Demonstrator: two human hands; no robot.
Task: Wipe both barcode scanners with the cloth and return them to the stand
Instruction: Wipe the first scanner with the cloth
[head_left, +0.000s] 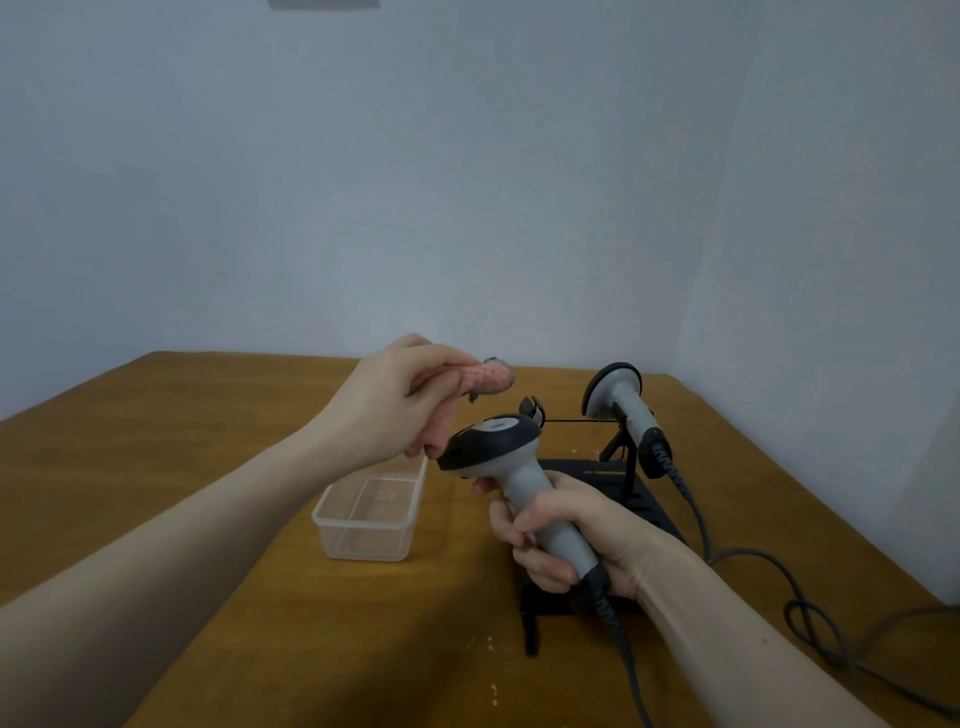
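My right hand (566, 535) grips the grey handle of a barcode scanner (498, 444), holding it upright over the table with its black head tilted left. My left hand (395, 405) is raised just above and left of that head, fingers closed on a pink cloth (485, 379) that pokes out to the right, apart from the scanner. A second grey scanner (621, 402) rests in the black stand (631, 486) behind, its head facing away. The stand's other cradle (531, 408) holds nothing.
A clear plastic container (371, 512) sits on the wooden table (208, 441) below my left hand. Grey cables (810, 618) run from both scanners off to the right. A pale wall stands close behind and to the right.
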